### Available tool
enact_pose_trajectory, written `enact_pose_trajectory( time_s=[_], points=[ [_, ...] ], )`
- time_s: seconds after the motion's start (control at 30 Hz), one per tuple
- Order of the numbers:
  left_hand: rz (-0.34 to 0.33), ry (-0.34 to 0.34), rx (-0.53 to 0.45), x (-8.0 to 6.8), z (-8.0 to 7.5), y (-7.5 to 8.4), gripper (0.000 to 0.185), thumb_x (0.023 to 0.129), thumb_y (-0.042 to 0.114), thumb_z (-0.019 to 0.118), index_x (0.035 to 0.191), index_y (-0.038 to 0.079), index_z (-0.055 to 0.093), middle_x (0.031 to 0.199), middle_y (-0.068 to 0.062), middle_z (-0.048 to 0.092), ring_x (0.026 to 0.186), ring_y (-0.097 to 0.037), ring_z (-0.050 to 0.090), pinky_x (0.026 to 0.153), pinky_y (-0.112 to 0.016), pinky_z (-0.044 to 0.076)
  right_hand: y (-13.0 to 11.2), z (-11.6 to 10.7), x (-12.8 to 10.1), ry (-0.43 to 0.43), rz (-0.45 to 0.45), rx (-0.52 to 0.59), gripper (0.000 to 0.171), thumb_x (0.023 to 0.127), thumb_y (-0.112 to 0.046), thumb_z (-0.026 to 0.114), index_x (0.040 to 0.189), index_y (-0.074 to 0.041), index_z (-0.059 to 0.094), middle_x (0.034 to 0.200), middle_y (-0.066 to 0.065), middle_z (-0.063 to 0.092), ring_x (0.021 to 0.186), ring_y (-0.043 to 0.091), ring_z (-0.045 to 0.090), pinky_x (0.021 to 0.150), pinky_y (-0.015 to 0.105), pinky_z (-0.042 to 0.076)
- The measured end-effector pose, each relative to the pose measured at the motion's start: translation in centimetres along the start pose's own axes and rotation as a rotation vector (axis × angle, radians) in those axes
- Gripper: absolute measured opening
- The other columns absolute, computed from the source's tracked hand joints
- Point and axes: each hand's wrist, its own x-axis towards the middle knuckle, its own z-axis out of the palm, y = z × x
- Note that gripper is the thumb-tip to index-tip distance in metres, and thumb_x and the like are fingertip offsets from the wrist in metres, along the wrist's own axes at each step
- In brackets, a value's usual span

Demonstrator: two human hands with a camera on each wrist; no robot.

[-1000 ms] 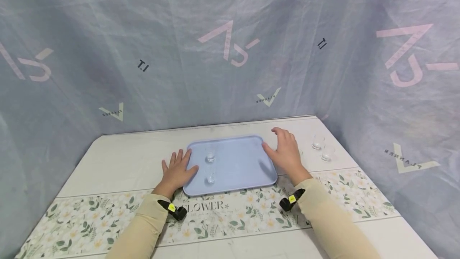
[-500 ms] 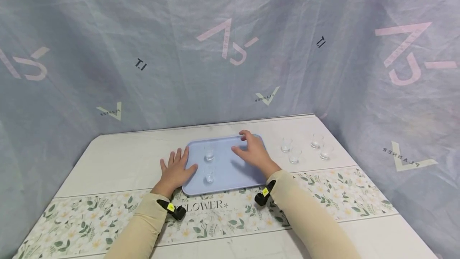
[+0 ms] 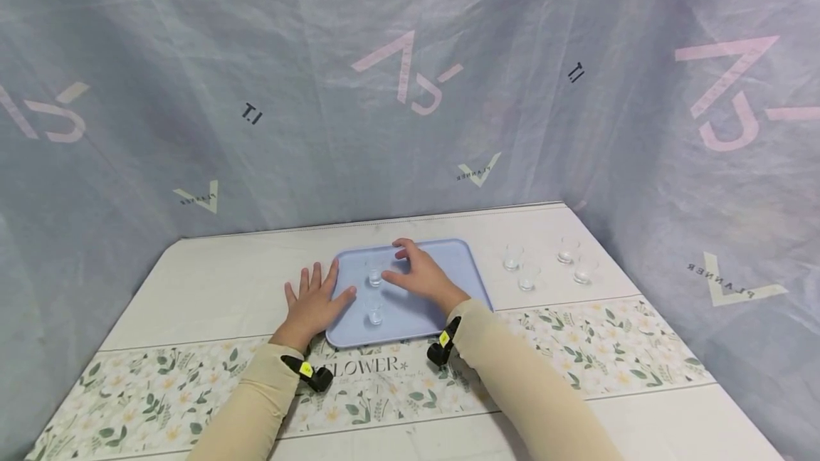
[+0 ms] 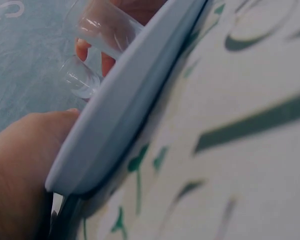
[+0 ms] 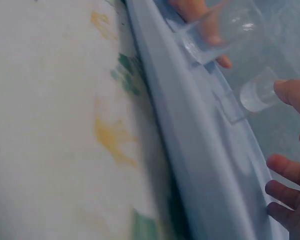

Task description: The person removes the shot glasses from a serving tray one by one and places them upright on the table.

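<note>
Two small clear glasses stand upright on the left part of a light blue tray point(image 3: 458, 269), one behind the other. My left hand point(image 3: 312, 311) lies with spread fingers along the tray's left edge, its thumb reaching over the rim toward the nearer glass point(image 3: 375, 315). Over the tray, my right hand point(image 3: 421, 276) has thumb and forefinger apart, the thumb tip close beside the farther glass point(image 3: 375, 276). In the right wrist view, the right thumb point(image 5: 290, 92) overlaps the edge of that glass, and the other fingers are apart from it.
Several more clear glasses stand on the table right of the tray, among them a front one point(image 3: 527, 279) and a far-right one point(image 3: 582, 272). A floral strip point(image 3: 615, 347) crosses the white table. Grey curtains point(image 3: 307, 126) hang behind and at both sides.
My right hand has moved left from the tray's right edge to the farther glass, uncovering two glasses on the right. My left hand stays at the tray's left edge.
</note>
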Motion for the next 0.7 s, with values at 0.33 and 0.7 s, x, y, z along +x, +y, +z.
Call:
enact_pose_trajectory(
  time_s=[0.33, 0.7],
  points=[
    [-0.016, -0.028, 0.04, -0.2, -0.2, -0.3, 0.088, 0.097, 0.074, 0.032, 0.164, 0.024, 0.006, 0.167, -0.025, -0.001, 0.152, -0.048, -0.009, 0.107, -0.077, -0.015, -1.0, 1.6, 0.4, -0.038, -0.033, -0.066, 0.07, 0.089, -0.043, 0.076, 0.146, -0.016, 0.045, 0.13, 0.01, 0.067, 0.124, 0.031, 0.059, 0.107, 0.046, 0.044],
    [-0.039, -0.042, 0.035, -0.4, -0.4, -0.1, 0.09, 0.096, 0.076, 0.032, 0.165, 0.024, 0.007, 0.167, -0.026, -0.003, 0.151, -0.05, -0.01, 0.104, -0.079, -0.017, -1.4, 2.4, 0.6, -0.021, -0.062, -0.133, 0.06, 0.09, -0.039, 0.076, 0.14, -0.017, 0.05, 0.122, 0.01, 0.07, 0.117, 0.03, 0.063, 0.103, 0.045, 0.047]
  ],
)
